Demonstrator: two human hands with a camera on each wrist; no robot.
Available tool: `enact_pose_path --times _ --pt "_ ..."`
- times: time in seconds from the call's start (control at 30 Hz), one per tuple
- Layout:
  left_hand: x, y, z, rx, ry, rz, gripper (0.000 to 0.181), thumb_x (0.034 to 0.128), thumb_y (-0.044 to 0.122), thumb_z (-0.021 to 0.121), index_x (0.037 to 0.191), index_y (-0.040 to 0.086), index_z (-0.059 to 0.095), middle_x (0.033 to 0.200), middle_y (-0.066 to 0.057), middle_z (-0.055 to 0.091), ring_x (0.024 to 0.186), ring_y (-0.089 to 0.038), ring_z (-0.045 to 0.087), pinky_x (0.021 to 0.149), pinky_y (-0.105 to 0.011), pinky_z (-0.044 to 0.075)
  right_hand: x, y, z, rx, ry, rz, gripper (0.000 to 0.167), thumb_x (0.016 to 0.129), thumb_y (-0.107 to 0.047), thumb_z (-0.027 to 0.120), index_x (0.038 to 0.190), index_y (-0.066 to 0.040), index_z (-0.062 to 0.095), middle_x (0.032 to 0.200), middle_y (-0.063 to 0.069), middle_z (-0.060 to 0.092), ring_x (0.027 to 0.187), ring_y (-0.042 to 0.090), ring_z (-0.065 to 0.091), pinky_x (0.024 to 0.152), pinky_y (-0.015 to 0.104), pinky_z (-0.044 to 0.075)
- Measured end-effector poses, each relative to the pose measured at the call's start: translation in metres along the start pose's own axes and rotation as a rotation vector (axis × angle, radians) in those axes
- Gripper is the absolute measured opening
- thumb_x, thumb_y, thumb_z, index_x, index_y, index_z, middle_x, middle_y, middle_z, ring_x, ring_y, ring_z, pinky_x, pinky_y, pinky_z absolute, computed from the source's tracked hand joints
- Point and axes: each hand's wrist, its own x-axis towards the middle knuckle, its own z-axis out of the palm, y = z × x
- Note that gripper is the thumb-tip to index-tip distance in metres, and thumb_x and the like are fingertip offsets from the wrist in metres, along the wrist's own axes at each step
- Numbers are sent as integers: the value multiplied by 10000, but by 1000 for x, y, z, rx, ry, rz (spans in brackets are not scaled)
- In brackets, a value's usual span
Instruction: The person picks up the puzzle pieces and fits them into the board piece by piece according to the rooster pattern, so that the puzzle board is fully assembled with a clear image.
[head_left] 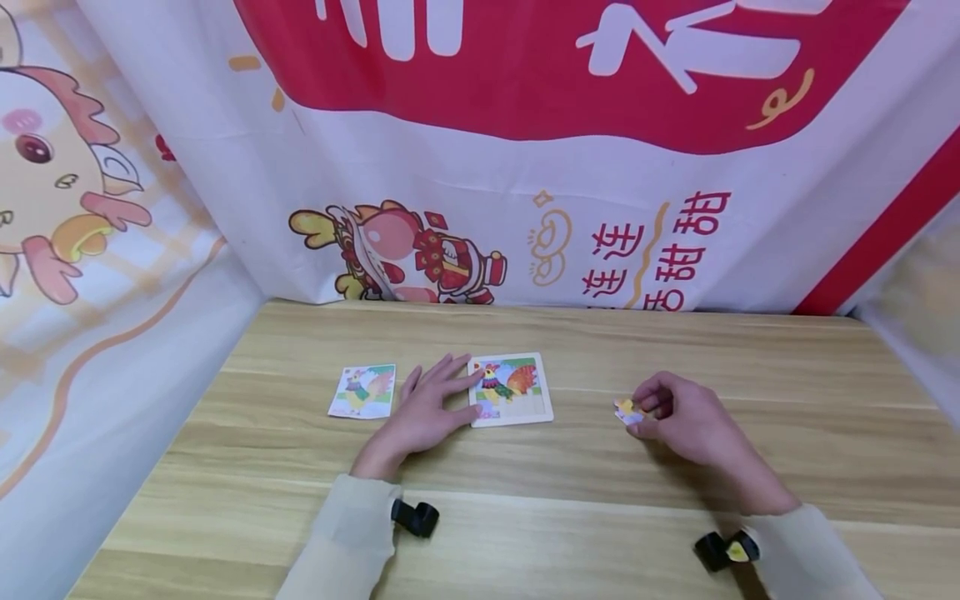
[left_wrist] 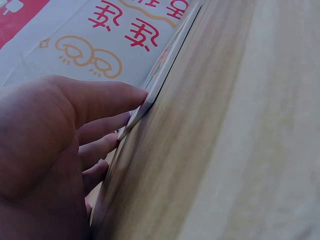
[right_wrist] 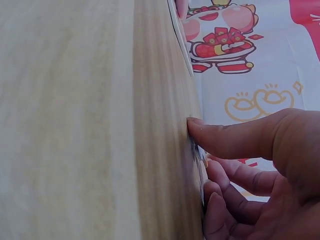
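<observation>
A jigsaw puzzle [head_left: 527, 359] in a white-rimmed tray lies on the table. Its rooster picture shows in the upper part and at the lower left, while the lower right is bare, pale board. My left hand [head_left: 433, 406] rests at the tray's left side, fingers spread, with thumb and index finger touching the rim. To the right, my right hand [head_left: 686, 417] pinches a yellow and lilac puzzle piece [head_left: 627, 411] between thumb and fingers, low over the table. In the right wrist view the fingers [right_wrist: 235, 175] mostly hide that piece, so I cannot tell whether there is more than one.
A square paper card [head_left: 363, 392] with a matching rooster picture lies left of my left hand. The wooden table [head_left: 570, 475] ends at a printed cloth backdrop [head_left: 510, 183]. Another cloth [head_left: 172, 342] hangs along the left side. Both wrists carry small black cameras.
</observation>
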Motion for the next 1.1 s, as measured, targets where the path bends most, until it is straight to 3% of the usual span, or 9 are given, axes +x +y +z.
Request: enact_pose_path --times 0.77,1.1 --pt "0 1 0 17 2 -5 573 1026 303 718 1570 206 564 1791 -10 299 1704 -302 130 1361 -618 -61 0 2 4 26 7 -154 315 886 -99 881 1168 -81 743 1013 72 698 912 209 600 676 244 502" --pt "-2 2 -1 31 0 -2 576 1026 309 716 1571 206 562 1791 -15 297 1703 -302 132 1363 -613 -61 0 -1 4 23 -15 -166 278 915 -78 846 1172 -151 767 1009 45 719 902 218 609 692 252 525"
